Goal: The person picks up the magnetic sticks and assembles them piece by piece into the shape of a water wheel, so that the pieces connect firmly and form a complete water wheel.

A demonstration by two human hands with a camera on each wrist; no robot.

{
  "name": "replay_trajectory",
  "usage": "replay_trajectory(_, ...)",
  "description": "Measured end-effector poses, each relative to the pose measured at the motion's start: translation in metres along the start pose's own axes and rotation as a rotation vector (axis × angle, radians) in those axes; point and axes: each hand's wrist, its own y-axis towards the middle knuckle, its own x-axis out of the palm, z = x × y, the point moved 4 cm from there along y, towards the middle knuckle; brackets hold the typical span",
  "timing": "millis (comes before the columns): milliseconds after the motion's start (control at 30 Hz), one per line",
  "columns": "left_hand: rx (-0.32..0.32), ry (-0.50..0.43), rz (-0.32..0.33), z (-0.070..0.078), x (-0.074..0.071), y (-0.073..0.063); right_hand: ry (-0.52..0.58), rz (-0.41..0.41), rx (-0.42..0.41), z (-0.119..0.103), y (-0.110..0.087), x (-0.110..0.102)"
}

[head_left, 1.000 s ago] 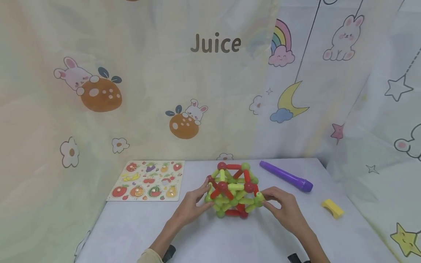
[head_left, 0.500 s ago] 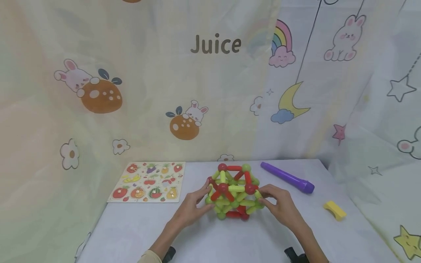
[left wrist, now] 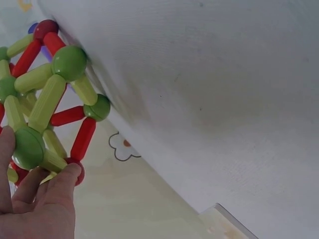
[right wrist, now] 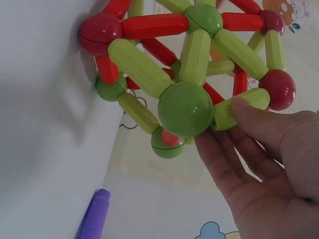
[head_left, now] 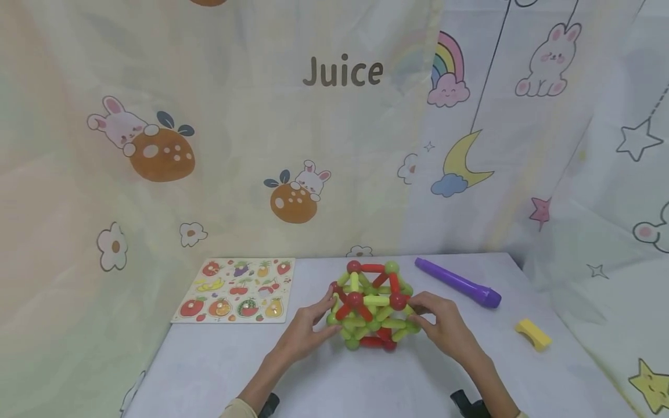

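A ball-and-rod magnetic building structure (head_left: 374,300) of red and green balls with red and yellow-green rods stands on the table between both hands. My left hand (head_left: 305,331) holds its left side, fingertips at a red ball (left wrist: 79,175) and thumb beside a green ball (left wrist: 29,148). On the right side, my right hand (head_left: 444,325) pinches a yellow-green rod (right wrist: 244,107) between thumb and fingers. One end of that rod meets a red ball (right wrist: 278,89). Its other end lies at the edge of a large green ball (right wrist: 185,109), slightly askew.
A fruit picture board (head_left: 235,290) lies at the table's back left. Behind the right hand is a purple stick-like thing (head_left: 457,283) with a wider end. A yellow arched block (head_left: 533,334) lies at the right. A printed curtain (head_left: 225,145) hangs behind the table.
The right hand has tilted the yellow-green rod inward, from sticking up by the right green ball to meeting the red ball. The left hand keeps its hold.
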Motion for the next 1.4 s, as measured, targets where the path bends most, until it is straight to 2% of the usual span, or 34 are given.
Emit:
replay_trajectory(167, -0.005, 0.005, -0.003, 0.001, -0.001, 0.000, 0.018, 0.024, -0.013, 0.000, 0.000, 0.003)
replay_trajectory(300, -0.007, 0.009, 0.003, 0.000, -0.002, 0.000, -0.051, 0.096, -0.037, 0.001, -0.002, 0.010)
replay_trajectory(433, 0.004, 0.009, 0.006, -0.002, -0.002, 0.002, -0.129, 0.171, 0.010, 0.001, -0.008, 0.019)
replay_trajectory(567, 0.010, -0.001, 0.005, -0.003, -0.002, 0.004, -0.134, 0.242, 0.059, 0.000, -0.012, 0.024)
replay_trajectory(733, 0.006, 0.006, 0.007, -0.004, -0.001, 0.005, -0.136, 0.308, 0.059, 0.000, -0.012, 0.025)
replay_trajectory(1000, 0.014, -0.001, 0.042, -0.003, 0.003, 0.005, -0.133, 0.333, 0.033, 0.003, -0.011, 0.026)
replay_trajectory(1400, 0.015, 0.011, 0.102, 0.000, 0.009, 0.005, -0.110, 0.311, -0.010, 0.013, -0.008, 0.026)
